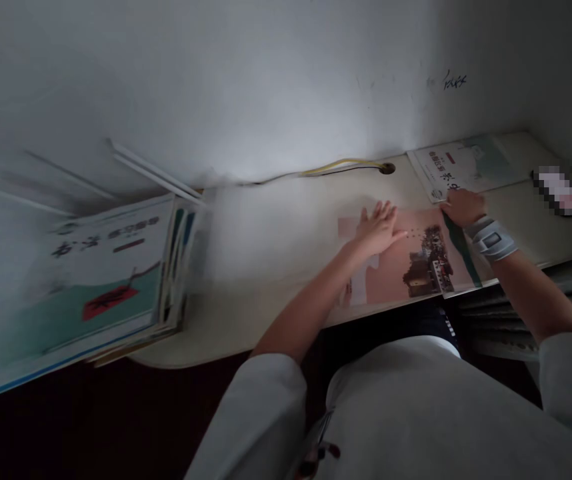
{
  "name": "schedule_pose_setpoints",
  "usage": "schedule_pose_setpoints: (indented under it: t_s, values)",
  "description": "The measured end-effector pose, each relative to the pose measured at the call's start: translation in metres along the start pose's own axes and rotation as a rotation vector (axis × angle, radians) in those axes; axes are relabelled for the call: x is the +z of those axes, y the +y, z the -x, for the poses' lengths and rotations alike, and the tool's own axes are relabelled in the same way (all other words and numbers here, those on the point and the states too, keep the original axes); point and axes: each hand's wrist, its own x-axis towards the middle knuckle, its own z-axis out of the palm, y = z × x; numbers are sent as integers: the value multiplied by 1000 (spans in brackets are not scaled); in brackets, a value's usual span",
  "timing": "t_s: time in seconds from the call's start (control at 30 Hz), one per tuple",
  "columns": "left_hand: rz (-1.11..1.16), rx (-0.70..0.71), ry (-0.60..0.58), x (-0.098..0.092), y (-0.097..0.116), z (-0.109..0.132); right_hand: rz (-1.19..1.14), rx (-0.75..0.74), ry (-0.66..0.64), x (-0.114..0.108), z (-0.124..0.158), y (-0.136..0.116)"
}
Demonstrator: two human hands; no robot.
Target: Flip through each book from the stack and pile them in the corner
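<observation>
Head: pink sheet [390, 277], long axis sideways; left hand [379, 228] splayed, right hand [466, 208] grip unclear.

Both arms out in front, reaching in from the bottom of the frame! The left forearm [303, 310] slants up and to the right, through the lower middle, running on through the wrist [353, 250] to the left hand [379, 228], right of centre: palm down, fingers spread, and the thumb [399, 235] sticking out to the right. Over to the other side, the right forearm [541, 293] angles up and leftward from the lower right, the 2 forearms leaning inward. Its right hand [466, 208] is more closed, knuckles up, fingers curled under, tips hidden. 2 hands, near each other but apart!
</observation>
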Motion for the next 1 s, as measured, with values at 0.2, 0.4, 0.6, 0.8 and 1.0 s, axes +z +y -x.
schedule_pose_setpoints:
  t_s: [0.2, 0.4, 0.6, 0.8, 1.0]
  values:
    - [-10, -12, -5, 27, 17, -10, -98, -609, 128, 12, 28, -74]
    - [40, -51, 2, 35, 6, -5, -211, -778, -45, 43, 21, -85]
    - [20, -29, 20, 29, -13, 5, -122, -799, 7, 55, 6, -23]
    - [34, -179, 9, 28, -52, 21, -87, -769, 40, 56, 5, 18]
    - [-49, -162, 143, 25, -50, 31, -92, -713, 113, 60, 14, 32]
